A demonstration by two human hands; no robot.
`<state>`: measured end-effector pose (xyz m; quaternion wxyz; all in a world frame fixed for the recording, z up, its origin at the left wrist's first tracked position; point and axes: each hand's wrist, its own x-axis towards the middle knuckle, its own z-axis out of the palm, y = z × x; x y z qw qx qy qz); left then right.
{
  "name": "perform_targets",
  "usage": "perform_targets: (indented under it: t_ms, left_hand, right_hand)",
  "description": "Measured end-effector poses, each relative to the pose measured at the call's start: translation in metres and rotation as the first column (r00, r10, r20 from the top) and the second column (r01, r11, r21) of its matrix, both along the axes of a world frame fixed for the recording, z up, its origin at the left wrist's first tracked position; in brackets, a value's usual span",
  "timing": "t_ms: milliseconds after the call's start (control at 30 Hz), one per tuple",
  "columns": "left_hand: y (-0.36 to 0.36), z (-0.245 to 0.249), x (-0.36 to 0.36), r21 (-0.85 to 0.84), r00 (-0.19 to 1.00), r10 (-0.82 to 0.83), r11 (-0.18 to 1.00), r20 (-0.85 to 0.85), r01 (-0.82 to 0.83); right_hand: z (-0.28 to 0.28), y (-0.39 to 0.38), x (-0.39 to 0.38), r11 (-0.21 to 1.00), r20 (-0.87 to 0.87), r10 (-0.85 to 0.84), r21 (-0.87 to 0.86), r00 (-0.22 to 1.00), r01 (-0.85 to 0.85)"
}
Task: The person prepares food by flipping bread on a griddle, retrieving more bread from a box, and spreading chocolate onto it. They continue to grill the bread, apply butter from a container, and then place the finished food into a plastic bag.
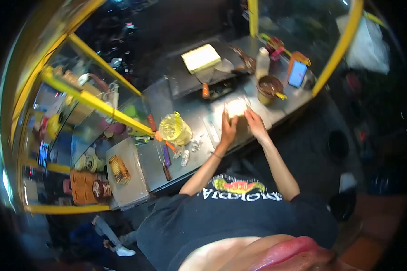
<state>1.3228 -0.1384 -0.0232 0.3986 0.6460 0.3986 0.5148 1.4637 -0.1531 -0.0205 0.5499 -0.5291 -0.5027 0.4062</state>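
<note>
A pale square piece of bread (236,107) lies on the steel counter (199,119) in front of me. My left hand (228,128) grips its left side with the fingers pointing away from me. My right hand (256,124) holds its right side, fingertips on the edge. The two hands are close together, with the bread between them. A thin band is on my left wrist.
A dark griddle (185,81) at the back carries a yellow slab (201,58). A white bottle (262,63), a brown sauce cup (270,88) and a lit phone (297,73) stand to the right. A yellow bag (175,128), a knife (164,160) and a toasted sandwich (119,169) lie to the left.
</note>
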Motion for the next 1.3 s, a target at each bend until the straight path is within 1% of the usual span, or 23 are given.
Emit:
perform_targets:
  t_ms: [67,100,167,233,367,433,533,567,600,633,700,800,867,900,933,967,1033,1100,1133,1167,1233,1267,1300]
  left_hand:
    - [0.013,0.006,0.006,-0.023,0.998,-0.043,0.999,0.048,0.044]
    - [0.026,-0.002,0.006,0.054,0.999,-0.018,0.998,0.027,0.017]
    - [0.046,-0.012,0.001,0.019,0.999,-0.026,1.000,0.044,0.025]
    - [0.048,0.017,0.001,0.055,0.992,-0.087,0.995,0.092,0.082]
    - [0.054,0.054,-0.001,0.120,0.985,-0.168,0.979,0.024,0.164]
    - [0.048,0.078,0.002,0.099,0.962,-0.218,0.974,0.161,0.204]
    - [0.039,0.094,-0.006,0.050,0.885,-0.286,0.956,0.368,0.288]
    - [0.034,0.099,-0.015,0.061,0.920,-0.307,0.952,0.245,0.301]
    - [0.032,0.094,-0.018,0.226,0.958,-0.260,0.947,0.121,0.228]
    - [0.034,0.085,-0.014,0.404,0.981,-0.192,0.899,0.019,0.168]
    - [0.025,0.025,-0.027,0.223,0.999,-0.034,0.974,-0.032,0.040]
    - [0.011,-0.020,-0.006,0.132,0.999,0.018,0.991,-0.035,-0.013]
    - [0.003,-0.055,0.014,0.047,0.956,0.165,0.986,-0.244,-0.158]
    - [0.001,-0.059,0.021,0.056,0.961,0.164,0.986,-0.224,-0.155]
    - [0.000,-0.062,0.024,-0.136,0.969,0.169,0.971,-0.183,-0.195]
    - [0.000,-0.067,0.022,-0.321,0.974,0.175,0.923,-0.145,-0.214]
    - [0.016,-0.129,0.005,-0.173,0.919,0.354,0.908,-0.173,-0.382]
    - [0.032,-0.167,-0.026,-0.337,0.953,0.303,0.899,0.015,-0.281]
    - [0.039,-0.151,-0.031,-0.391,0.969,0.226,0.886,-0.103,-0.249]
    - [0.038,-0.127,-0.038,-0.454,0.965,0.137,0.861,-0.224,-0.227]
    - [0.045,-0.115,-0.045,-0.342,0.807,-0.030,0.914,-0.590,-0.216]
    - [0.043,-0.087,-0.032,-0.377,0.751,0.029,0.852,-0.660,-0.364]
    - [0.046,-0.062,-0.021,-0.388,0.678,0.080,0.769,-0.731,-0.508]
  right_hand:
    - [0.026,-0.008,0.003,0.994,0.240,-0.105,0.024,0.965,0.102]
    - [0.005,0.000,0.001,0.973,0.193,-0.200,0.155,0.960,0.172]
    - [0.023,-0.006,0.002,0.971,0.328,-0.210,0.176,0.921,0.159]
    - [0.047,-0.010,0.006,0.958,0.458,-0.236,0.258,0.857,0.126]
    - [0.072,-0.010,0.025,0.953,0.524,-0.212,0.299,0.825,0.055]
    - [0.079,-0.011,0.023,0.955,0.291,-0.188,0.275,0.938,0.106]
    - [0.056,-0.001,0.026,0.946,0.470,-0.134,0.322,0.873,-0.028]
    - [0.035,0.004,0.026,0.950,0.569,-0.093,0.297,0.817,-0.099]
    - [0.008,0.022,0.028,0.950,0.479,0.077,0.231,0.874,-0.211]
    - [0.009,0.030,0.022,0.925,0.480,0.055,0.305,0.876,-0.225]
    - [0.034,0.041,0.022,0.885,0.586,-0.041,0.397,0.809,-0.243]
    - [0.092,0.044,0.023,0.920,0.295,-0.103,0.391,0.950,-0.021]
    - [0.124,0.041,0.041,0.932,0.234,-0.104,0.362,0.967,0.012]
    - [0.138,0.039,0.053,0.947,0.171,-0.072,0.321,0.983,0.013]
    - [0.133,0.050,0.064,0.904,0.014,-0.099,0.419,0.995,0.084]
    - [0.131,0.054,0.085,0.893,0.025,-0.103,0.443,0.994,0.081]
    - [0.136,0.050,0.151,0.852,0.070,0.163,0.493,0.984,-0.176]
    - [0.168,0.012,0.229,0.984,-0.109,0.177,0.048,0.978,-0.173]
    - [0.169,0.005,0.268,0.968,-0.254,0.125,0.244,0.959,-0.061]
    - [0.167,-0.004,0.308,0.914,-0.409,0.104,0.400,0.907,0.075]
    - [0.194,-0.045,0.391,0.863,-0.615,0.183,0.475,0.767,0.175]
    - [0.208,-0.068,0.435,0.817,-0.672,0.369,0.564,0.642,0.121]
    - [0.232,-0.092,0.466,0.792,-0.748,0.503,0.600,0.432,0.117]
